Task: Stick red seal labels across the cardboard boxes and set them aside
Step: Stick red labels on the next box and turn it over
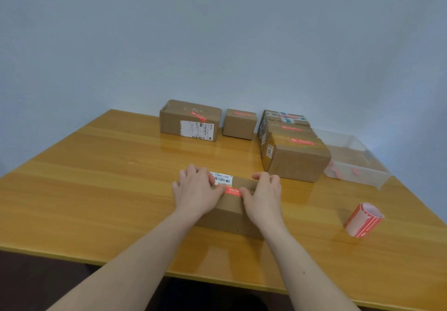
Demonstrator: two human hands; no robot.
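Thumbs of both hands press the red seal label point(233, 191) flat across the top of the cardboard box point(229, 210) near the counter's point(96, 190) front edge. My left hand point(196, 190) and right hand point(262, 196) curl over it, steadying it, I judge. Sealed boxes point(296, 158) line the far edge, out of the way; the label roll point(362, 220) waits toward the right edge.
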